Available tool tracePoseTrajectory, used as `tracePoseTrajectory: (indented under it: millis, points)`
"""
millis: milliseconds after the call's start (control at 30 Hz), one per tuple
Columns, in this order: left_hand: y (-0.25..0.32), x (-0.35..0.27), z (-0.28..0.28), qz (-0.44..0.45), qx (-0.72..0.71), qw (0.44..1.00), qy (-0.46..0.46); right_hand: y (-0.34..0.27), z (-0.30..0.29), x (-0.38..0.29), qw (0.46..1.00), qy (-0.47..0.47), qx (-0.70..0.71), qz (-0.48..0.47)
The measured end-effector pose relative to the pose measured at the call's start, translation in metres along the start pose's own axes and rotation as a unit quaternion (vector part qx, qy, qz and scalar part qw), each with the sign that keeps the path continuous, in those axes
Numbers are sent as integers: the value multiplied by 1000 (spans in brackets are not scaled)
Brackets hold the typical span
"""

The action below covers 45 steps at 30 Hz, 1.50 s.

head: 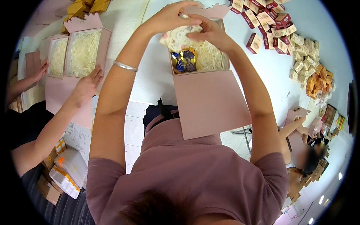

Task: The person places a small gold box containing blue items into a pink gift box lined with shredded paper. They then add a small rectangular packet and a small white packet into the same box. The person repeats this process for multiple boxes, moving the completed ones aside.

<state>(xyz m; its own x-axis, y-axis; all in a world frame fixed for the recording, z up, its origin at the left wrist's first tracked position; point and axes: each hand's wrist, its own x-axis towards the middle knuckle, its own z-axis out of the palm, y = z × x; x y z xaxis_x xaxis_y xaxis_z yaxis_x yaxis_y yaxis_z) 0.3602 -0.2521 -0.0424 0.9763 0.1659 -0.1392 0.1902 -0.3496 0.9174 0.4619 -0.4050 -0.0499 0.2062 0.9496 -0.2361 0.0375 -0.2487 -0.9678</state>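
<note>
Before me on the table stands an open pink gift box [200,72], its lid flap [213,104] hanging towards my lap. Pale shredded paper filling [212,57] lies in it. At its near left corner sits a small gold box [184,61] with blue and dark wrapped pieces behind a window. Above the box's left part, a cream patterned pouch or packet [175,36] is held between both hands. My left hand [175,17] grips it from above, the fingertips at its top. My right hand [209,32] has its fingers on the packet's right side. The packet's top is partly hidden.
At the left, a co-worker's hands [88,84] touch pink boxes with shredded paper [84,53]. Gold boxes [99,5] lie at the far left. On the right are piled Costa boxes [254,43], cream packets [299,67] and orange packets [319,81]. Another person sits further right.
</note>
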Motion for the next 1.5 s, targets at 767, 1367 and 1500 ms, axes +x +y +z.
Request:
tracePoseTrajectory:
  millis: [767, 1367, 1500]
  points:
    - [-80, -40, 99, 12, 385, 911, 147, 117, 10, 21, 947, 148, -253, 129]
    - [-43, -41, 98, -19, 430, 892, 139, 100, -124, -97, 831, 523, -139, 131]
    - [32, -41, 116, 97, 123, 974, 161, 15, -32, -86, 927, 351, 132, 33]
